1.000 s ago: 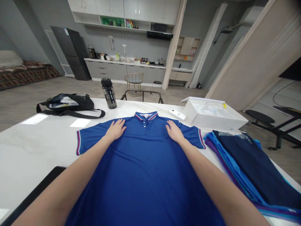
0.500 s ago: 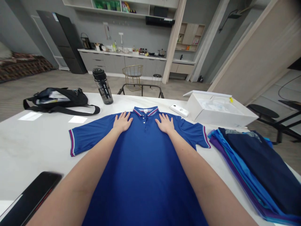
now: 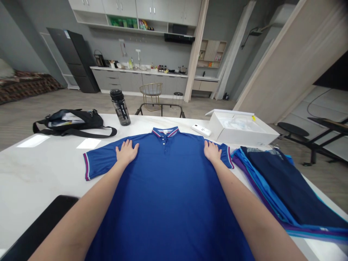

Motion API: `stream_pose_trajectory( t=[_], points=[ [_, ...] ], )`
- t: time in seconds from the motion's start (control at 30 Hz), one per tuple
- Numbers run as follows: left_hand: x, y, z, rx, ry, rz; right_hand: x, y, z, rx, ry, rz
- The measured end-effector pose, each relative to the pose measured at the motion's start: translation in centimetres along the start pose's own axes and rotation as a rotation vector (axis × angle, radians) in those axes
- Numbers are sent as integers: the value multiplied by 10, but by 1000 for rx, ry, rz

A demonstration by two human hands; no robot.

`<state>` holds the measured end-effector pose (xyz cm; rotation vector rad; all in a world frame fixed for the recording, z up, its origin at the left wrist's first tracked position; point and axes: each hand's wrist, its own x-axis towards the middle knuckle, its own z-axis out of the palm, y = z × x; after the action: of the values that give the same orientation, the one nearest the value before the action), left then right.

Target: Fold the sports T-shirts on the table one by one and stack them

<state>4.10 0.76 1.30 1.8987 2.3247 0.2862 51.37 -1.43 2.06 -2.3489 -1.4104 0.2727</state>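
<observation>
A blue polo shirt point(image 3: 165, 188) lies spread face up on the white table, its striped collar at the far end and both short sleeves stretched outward. My left hand point(image 3: 127, 151) rests flat on the shirt near the left shoulder, where the sleeve begins, fingers spread. On the opposite shoulder, by the right sleeve seam, my right hand point(image 3: 212, 151) presses down with its fingers extended. Neither hand grips the cloth. The shirt's lower hem is out of view.
Folded clothes point(image 3: 288, 188) are stacked at the right. Behind them stand an open white box point(image 3: 244, 136) and a white handheld device point(image 3: 201, 130). At the back left are a black bag point(image 3: 73, 121) and a bottle point(image 3: 120, 108). A dark phone-like object point(image 3: 40, 228) lies front left on the table point(image 3: 24, 174).
Both hands have slid outward over the shirt, from beside the collar to the sleeve seams. The camera view has tilted up slightly.
</observation>
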Motion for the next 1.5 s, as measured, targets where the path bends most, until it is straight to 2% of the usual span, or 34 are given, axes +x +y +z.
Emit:
stream_pose_trajectory(
  t=[0.17,0.23,0.33,0.4,0.53,0.63,0.7,0.8,0.9,0.97,1.03,1.13,1.27,1.37,1.43,1.5],
  points=[
    [-1,-12,-3,24,-3,-23,15,21,-9,18,-57,-12],
    [-3,-12,-3,23,-1,-25,17,26,-12,83,34,-26],
    [-3,-11,-2,20,9,-19,15,30,-14,168,236,-28],
    [-3,-10,0,20,17,-18,13,33,-13,193,301,7],
    [-2,-12,-2,25,12,-22,12,42,-14,184,284,56],
    [-6,-12,-7,23,-4,-19,10,44,-18,105,247,12],
    [-14,-6,-10,40,61,26,4,34,-19,15,278,-85],
    [-33,16,-10,88,164,235,-24,-3,-14,-95,264,-317],
    [-59,46,-1,84,72,424,-71,-53,5,-126,30,-548],
    [-77,60,7,58,-7,470,-105,-79,21,-105,-143,-613],
    [-91,65,12,37,-49,477,-130,-90,33,-107,-206,-623],
    [-107,49,12,33,-54,437,-142,-74,34,-138,-200,-539],
    [-124,4,-2,46,-28,389,-124,-14,11,-182,-145,-392],
    [-143,-18,-15,14,85,402,-114,21,-6,-151,-102,-400],
    [-161,-20,-19,-2,195,427,-124,26,-13,-98,-43,-457],
    [-183,-15,-19,13,240,436,-151,17,-14,-49,9,-509]
  ],
)
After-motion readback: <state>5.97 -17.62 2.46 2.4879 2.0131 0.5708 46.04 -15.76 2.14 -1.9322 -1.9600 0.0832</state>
